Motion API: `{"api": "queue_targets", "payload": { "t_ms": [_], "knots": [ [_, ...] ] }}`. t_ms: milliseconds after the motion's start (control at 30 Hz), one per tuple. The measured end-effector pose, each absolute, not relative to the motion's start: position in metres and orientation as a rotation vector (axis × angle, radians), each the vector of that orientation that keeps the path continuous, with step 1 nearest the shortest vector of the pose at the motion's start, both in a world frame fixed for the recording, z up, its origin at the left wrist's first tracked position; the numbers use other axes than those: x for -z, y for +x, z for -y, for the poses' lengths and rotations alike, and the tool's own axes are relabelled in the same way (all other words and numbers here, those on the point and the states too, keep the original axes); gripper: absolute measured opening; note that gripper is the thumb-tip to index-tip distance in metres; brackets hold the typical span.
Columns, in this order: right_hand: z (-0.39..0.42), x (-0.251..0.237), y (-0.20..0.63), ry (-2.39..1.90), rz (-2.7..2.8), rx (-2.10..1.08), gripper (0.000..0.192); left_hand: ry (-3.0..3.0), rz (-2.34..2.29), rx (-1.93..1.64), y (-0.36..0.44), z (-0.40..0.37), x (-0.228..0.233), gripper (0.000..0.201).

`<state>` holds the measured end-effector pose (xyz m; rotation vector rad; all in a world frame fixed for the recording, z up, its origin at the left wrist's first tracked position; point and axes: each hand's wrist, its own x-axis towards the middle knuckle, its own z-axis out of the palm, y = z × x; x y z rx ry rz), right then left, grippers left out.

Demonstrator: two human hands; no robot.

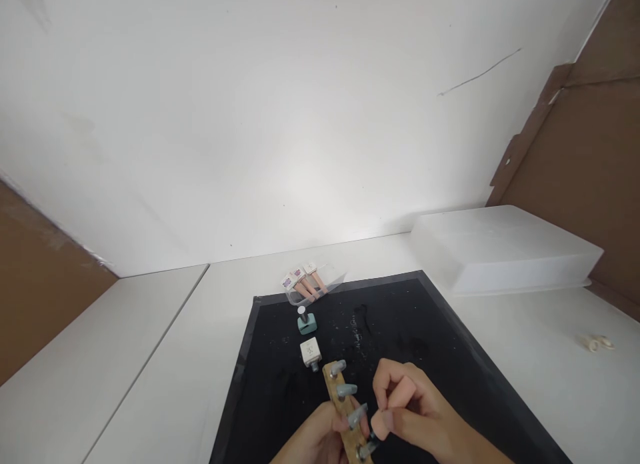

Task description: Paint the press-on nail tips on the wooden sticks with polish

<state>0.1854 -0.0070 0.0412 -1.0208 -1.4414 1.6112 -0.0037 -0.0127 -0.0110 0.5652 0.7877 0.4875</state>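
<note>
My left hand (327, 429) grips a narrow wooden strip (331, 377) at the near edge of the black mat. Several grey-blue false nails stand along it, among them a far nail (339, 367) and a nail (347, 390) below it. My right hand (425, 411) is closed around a peach-coloured, block-like handle (403, 391), which resembles the polish caps at the back. Its lower end is close to the nearest nail (369, 449); whether they touch is unclear. A white square polish bottle (311, 351), its dark neck towards me, lies beyond the strip.
A teal bottle (307, 324) with a dark stem and pale top is on the black mat (390, 317). Behind it, a clear tray (335, 281) holds peach-capped white bottles (300, 275). A translucent bin (510, 251) stands right, near small cream rings (597, 343). Brown panels flank the white table.
</note>
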Motion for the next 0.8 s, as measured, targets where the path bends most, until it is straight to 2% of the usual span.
{"api": "queue_targets", "payload": {
  "t_ms": [133,300,433,633,800],
  "knots": [
    [0.008,-0.043,0.187,-0.989,1.518,-1.564,0.029,0.563,-0.788,-0.477,-0.003,0.012,0.015,0.030],
    [0.009,-0.035,0.190,-1.019,1.464,-1.623,0.014,0.584,-0.784,-0.477,-0.003,0.010,0.015,0.027],
    [0.007,-0.036,0.188,-0.966,1.440,-1.604,0.021,0.612,-0.782,-0.468,-0.003,0.010,0.015,0.027],
    [0.007,-0.042,0.184,-0.934,1.305,-1.693,0.017,0.622,-0.780,-0.464,-0.004,0.009,0.011,0.027],
    [0.006,-0.042,0.183,-0.977,1.305,-1.630,0.013,0.601,-0.764,-0.478,0.000,0.012,-0.002,0.022]
  ]
}}
